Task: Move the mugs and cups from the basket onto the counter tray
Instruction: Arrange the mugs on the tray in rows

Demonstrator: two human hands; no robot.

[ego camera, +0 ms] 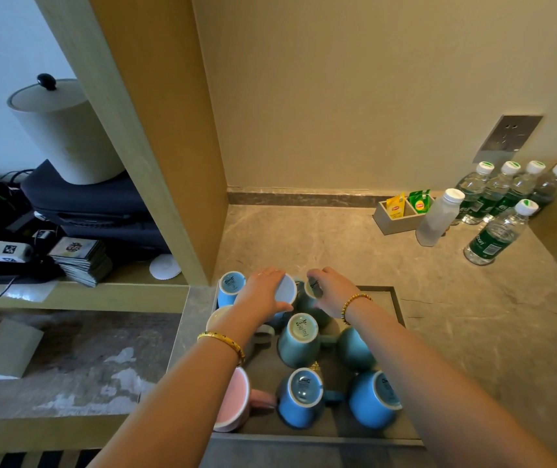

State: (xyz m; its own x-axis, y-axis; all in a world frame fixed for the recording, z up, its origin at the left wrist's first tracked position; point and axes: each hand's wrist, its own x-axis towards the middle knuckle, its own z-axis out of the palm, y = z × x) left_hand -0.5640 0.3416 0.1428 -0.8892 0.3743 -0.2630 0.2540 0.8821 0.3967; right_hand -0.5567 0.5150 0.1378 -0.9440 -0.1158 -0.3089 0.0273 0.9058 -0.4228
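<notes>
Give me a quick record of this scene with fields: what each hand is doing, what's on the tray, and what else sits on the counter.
left hand: grips an upturned mug with a white base at the tray's far end
right hand: fingers curled on an upturned dark green mug
tray: dark, holds mugs placed bottom up in blue, teal and pink
nearest mugs: pink mug, blue mug
counter, far right: water bottles, tea bag box
basket: not in view

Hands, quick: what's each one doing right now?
Left hand: grips an upside-down mug by its base.
Right hand: fingers curled on a dark green mug, gripping it.
</notes>
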